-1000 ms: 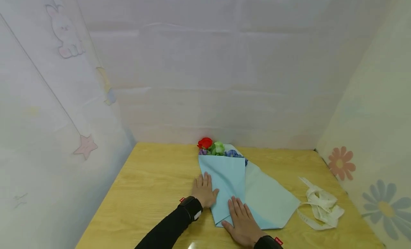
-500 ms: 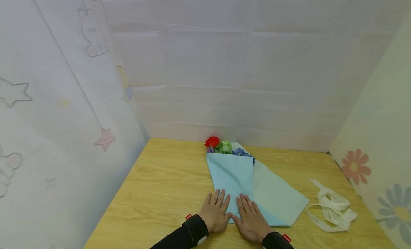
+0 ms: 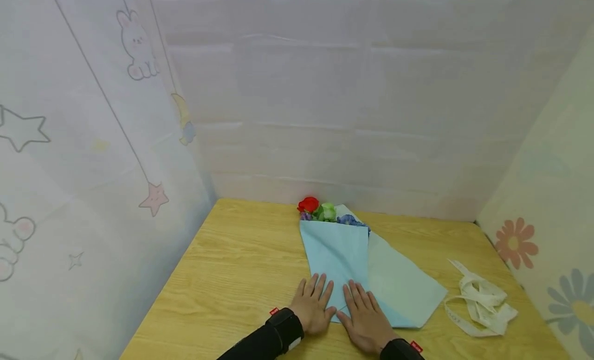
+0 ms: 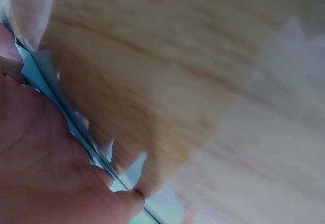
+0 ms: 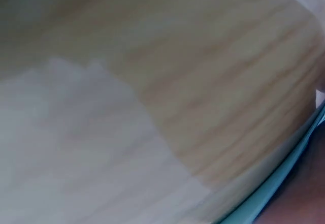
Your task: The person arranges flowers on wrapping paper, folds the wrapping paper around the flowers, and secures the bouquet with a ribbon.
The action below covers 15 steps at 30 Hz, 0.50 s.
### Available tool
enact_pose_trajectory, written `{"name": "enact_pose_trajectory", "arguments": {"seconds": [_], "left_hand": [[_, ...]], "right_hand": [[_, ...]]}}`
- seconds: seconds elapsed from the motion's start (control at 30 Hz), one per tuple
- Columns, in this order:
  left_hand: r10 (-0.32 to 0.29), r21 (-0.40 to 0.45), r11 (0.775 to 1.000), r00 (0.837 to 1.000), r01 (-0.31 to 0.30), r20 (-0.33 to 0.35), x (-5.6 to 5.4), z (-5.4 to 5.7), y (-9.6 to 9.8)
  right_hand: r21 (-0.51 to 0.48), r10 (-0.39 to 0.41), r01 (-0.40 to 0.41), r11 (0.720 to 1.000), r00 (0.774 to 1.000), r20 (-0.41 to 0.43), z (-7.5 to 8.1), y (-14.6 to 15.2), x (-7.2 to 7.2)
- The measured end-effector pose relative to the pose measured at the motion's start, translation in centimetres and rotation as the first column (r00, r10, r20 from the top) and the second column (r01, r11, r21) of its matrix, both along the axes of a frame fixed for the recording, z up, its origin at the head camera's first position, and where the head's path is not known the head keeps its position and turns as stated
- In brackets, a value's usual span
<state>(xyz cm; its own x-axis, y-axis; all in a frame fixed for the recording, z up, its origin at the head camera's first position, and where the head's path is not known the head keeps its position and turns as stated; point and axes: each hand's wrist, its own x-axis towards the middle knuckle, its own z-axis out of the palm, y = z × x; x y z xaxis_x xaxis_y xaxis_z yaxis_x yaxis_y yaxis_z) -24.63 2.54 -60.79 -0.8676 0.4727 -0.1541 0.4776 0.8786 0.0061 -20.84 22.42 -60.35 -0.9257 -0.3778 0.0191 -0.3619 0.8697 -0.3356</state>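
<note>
A bouquet with a red rose [image 3: 308,204], a pale green flower [image 3: 328,212] and blue flowers [image 3: 349,220] lies at the table's back, its lower part covered by blue wrapping paper [image 3: 336,246]. The paper's left side is folded over; its paler right side [image 3: 399,280] spreads flat. My left hand [image 3: 313,306] rests with straight, spread fingers on the paper's lower left edge. Beside it my right hand [image 3: 365,316] presses flat on the lower fold, the two thumbs close together. In the left wrist view the layered paper edge [image 4: 76,122] runs along the palm.
A loose heap of white ribbon [image 3: 482,303] lies right of the paper on the wooden table [image 3: 241,262]. A pale back wall [image 3: 325,117] and printed side walls [image 3: 93,169] enclose the table.
My left hand has slid down the paper toward the near edge, closer to the right hand. The right hand stays on the lower fold. The head view has shifted slightly.
</note>
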Motion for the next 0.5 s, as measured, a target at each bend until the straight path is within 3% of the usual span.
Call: {"name": "enact_pose_trajectory", "arguments": {"seconds": [0.17,0.3,0.4,0.5], "left_hand": [[0.015,0.023,1.0,0.997,-0.017,0.074,0.5,1.8,0.2],[0.007,0.037,0.999,0.994,-0.011,0.11,0.9,2.9,-0.2],[-0.006,0.055,0.998,0.991,-0.001,0.133,0.7,2.6,-0.3],[-0.012,0.061,0.998,0.993,0.005,0.12,0.5,1.7,-0.3]], "right_hand": [[-0.021,-0.075,0.076,0.997,0.997,0.035,0.2,2.4,1.2],[0.017,-0.157,0.156,0.988,0.98,0.124,0.2,5.2,2.1],[0.064,-0.208,0.2,0.978,0.96,0.188,0.2,7.2,2.6],[0.05,-0.235,0.229,0.972,0.953,0.193,0.4,7.9,3.1]]}}
